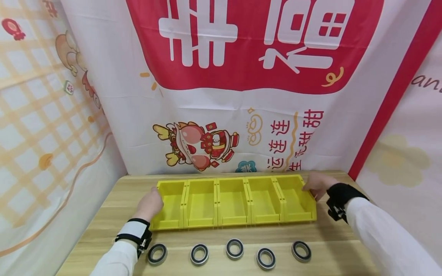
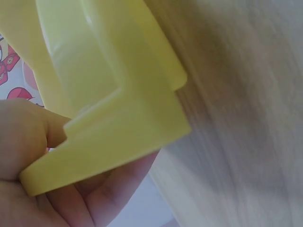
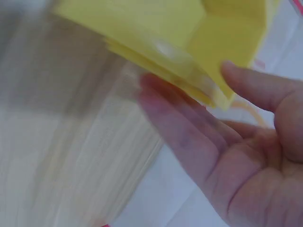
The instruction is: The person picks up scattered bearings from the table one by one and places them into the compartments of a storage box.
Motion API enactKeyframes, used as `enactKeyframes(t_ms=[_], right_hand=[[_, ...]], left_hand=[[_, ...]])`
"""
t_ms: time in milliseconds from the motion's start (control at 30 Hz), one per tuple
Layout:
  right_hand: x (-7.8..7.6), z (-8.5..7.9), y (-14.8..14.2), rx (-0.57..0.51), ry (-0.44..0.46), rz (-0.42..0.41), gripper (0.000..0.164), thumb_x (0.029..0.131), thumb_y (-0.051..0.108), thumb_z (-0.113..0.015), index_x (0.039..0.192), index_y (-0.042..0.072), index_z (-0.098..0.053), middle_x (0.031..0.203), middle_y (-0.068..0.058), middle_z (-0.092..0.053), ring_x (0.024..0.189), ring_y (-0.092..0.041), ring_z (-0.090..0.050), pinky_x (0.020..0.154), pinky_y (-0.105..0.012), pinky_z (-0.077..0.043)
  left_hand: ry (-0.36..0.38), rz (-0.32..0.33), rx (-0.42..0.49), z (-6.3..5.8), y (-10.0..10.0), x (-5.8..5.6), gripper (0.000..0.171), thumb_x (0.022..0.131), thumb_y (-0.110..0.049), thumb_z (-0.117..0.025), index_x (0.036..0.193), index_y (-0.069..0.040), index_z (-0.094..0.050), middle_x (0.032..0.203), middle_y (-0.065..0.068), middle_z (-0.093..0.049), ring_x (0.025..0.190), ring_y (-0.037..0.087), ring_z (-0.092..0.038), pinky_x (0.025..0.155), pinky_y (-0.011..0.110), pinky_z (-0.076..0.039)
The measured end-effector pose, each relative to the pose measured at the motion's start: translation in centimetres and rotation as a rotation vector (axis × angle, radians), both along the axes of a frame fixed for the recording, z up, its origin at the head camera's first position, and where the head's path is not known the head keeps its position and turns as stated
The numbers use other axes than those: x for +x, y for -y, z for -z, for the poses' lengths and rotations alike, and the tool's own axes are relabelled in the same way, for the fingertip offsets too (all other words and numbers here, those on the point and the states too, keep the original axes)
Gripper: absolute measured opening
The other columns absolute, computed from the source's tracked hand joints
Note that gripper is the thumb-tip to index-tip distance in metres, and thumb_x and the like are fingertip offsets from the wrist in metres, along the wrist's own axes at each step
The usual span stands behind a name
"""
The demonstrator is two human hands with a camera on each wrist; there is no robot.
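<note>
A row of several joined yellow storage bins (image 1: 233,201) spans the far part of the table, hollow sides up. At its left end my left hand (image 1: 150,204) grips the outer side wall, thumb on the inner side and fingers beneath in the left wrist view. My right hand (image 1: 318,184) holds the right end, with its thumb (image 3: 251,85) inside the wall and its longer fingers (image 3: 182,127) stretched along the outside. In both wrist views, the yellow wall (image 2: 128,127) overlaps the wood, with shadow beside it.
Several ball bearings with dark seals, among them one at the left (image 1: 157,254) and one at the right (image 1: 301,251), lie in a loose line on the wooden table (image 1: 103,226) nearer me. A printed cloth (image 1: 221,103) hangs right behind the table's back edge.
</note>
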State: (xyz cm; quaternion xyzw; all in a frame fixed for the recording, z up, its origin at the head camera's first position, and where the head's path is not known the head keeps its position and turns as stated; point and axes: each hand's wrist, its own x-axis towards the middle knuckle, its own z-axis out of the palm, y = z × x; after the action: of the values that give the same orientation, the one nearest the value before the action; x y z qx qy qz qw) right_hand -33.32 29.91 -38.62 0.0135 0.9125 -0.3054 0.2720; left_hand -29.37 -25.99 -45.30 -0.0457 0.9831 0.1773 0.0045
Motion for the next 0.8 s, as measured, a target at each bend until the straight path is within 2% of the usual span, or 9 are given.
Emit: enactKeyframes(t_ms=[100, 167, 367, 433, 500, 567, 600, 667, 800], right_hand=[[-1.0, 0.0, 0.1, -0.099, 0.168, 0.074, 0.033, 0.097, -0.002, -0.044, 0.120, -0.026, -0.041, 0.113, -0.035, -0.057, 0.102, -0.037, -0.060, 0.079, -0.049, -0.054], [-1.3, 0.2, 0.2, -0.146, 0.222, 0.108, 0.033, 0.097, -0.006, -0.040, 0.123, -0.026, -0.036, 0.115, -0.033, -0.056, 0.104, -0.036, -0.058, 0.082, -0.051, -0.053], [-1.1, 0.2, 0.5, -0.083, 0.124, 0.088, 0.022, 0.095, -0.006, -0.046, 0.112, -0.019, -0.045, 0.085, -0.013, -0.057, 0.076, -0.019, -0.058, 0.077, -0.041, -0.055], [-1.1, 0.1, 0.4, -0.059, 0.102, 0.081, 0.022, 0.095, -0.004, -0.048, 0.111, -0.019, -0.046, 0.088, -0.015, -0.061, 0.077, -0.020, -0.060, 0.076, -0.040, -0.056], [-1.1, 0.0, 0.3, -0.044, 0.087, 0.082, 0.021, 0.095, -0.004, -0.049, 0.110, -0.019, -0.048, 0.089, -0.017, -0.061, 0.077, -0.021, -0.060, 0.076, -0.041, -0.056], [-1.1, 0.0, 0.4, -0.046, 0.081, 0.089, 0.022, 0.095, -0.004, -0.049, 0.110, -0.020, -0.048, 0.085, -0.015, -0.059, 0.076, -0.021, -0.059, 0.076, -0.043, -0.056], [-1.1, 0.0, 0.4, -0.042, 0.078, 0.090, 0.022, 0.095, -0.003, -0.050, 0.110, -0.020, -0.049, 0.080, -0.013, -0.057, 0.073, -0.020, -0.057, 0.076, -0.043, -0.056], [-1.0, 0.1, 0.4, -0.036, 0.072, 0.089, 0.020, 0.095, -0.001, -0.050, 0.107, -0.017, -0.050, 0.072, -0.007, -0.048, 0.066, -0.017, -0.052, 0.074, -0.040, -0.056], [-0.8, 0.3, 0.3, -0.034, 0.067, 0.088, 0.011, 0.095, 0.000, -0.052, 0.097, -0.011, -0.052, 0.065, -0.003, -0.041, 0.058, -0.013, -0.046, 0.065, -0.032, -0.054]], left_hand=[[0.011, -0.015, 0.003, -0.3, -0.1, 0.3, 0.048, 0.092, 0.000, -0.045, 0.130, 0.023, -0.028, 0.098, 0.034, -0.058, 0.070, 0.029, -0.055, 0.064, 0.042, -0.049], [0.021, -0.021, 0.003, -0.4, -0.2, 0.4, 0.048, 0.092, 0.000, -0.045, 0.130, 0.023, -0.028, 0.098, 0.035, -0.058, 0.071, 0.029, -0.055, 0.064, 0.042, -0.048], [0.113, 0.005, 0.047, -1.3, -0.2, 0.4, 0.054, 0.096, -0.005, -0.036, 0.136, 0.025, -0.016, 0.111, 0.040, -0.053, 0.072, 0.030, -0.055, 0.064, 0.040, -0.048], [0.129, -0.002, 0.040, -2.0, -0.7, 0.5, 0.058, 0.098, -0.012, -0.036, 0.138, 0.024, -0.014, 0.121, 0.042, -0.046, 0.088, 0.039, -0.056, 0.075, 0.046, -0.049], [0.095, -0.003, -0.011, -3.0, -1.7, 0.7, 0.063, 0.099, -0.019, -0.040, 0.140, 0.022, -0.014, 0.134, 0.043, -0.035, 0.112, 0.048, -0.047, 0.092, 0.055, -0.042], [0.016, 0.011, -0.087, -4.0, -3.3, 1.1, 0.070, 0.098, -0.027, -0.046, 0.144, 0.017, -0.015, 0.144, 0.041, -0.020, 0.131, 0.053, -0.025, 0.105, 0.062, -0.025], [-0.027, 0.025, -0.124, -4.6, -4.4, 1.3, 0.073, 0.098, -0.030, -0.048, 0.146, 0.013, -0.014, 0.147, 0.039, -0.014, 0.136, 0.053, -0.011, 0.108, 0.063, -0.015], [-0.094, 0.083, -0.176, -5.6, -7.0, 1.9, 0.078, 0.097, -0.036, -0.049, 0.149, 0.007, -0.008, 0.151, 0.034, -0.002, 0.139, 0.049, 0.003, 0.110, 0.061, -0.004], [-0.146, 0.242, -0.175, -7.2, -13.8, 3.6, 0.084, 0.097, -0.046, -0.047, 0.152, -0.004, 0.000, 0.155, 0.019, 0.008, 0.141, 0.038, 0.012, 0.111, 0.056, 0.002]])
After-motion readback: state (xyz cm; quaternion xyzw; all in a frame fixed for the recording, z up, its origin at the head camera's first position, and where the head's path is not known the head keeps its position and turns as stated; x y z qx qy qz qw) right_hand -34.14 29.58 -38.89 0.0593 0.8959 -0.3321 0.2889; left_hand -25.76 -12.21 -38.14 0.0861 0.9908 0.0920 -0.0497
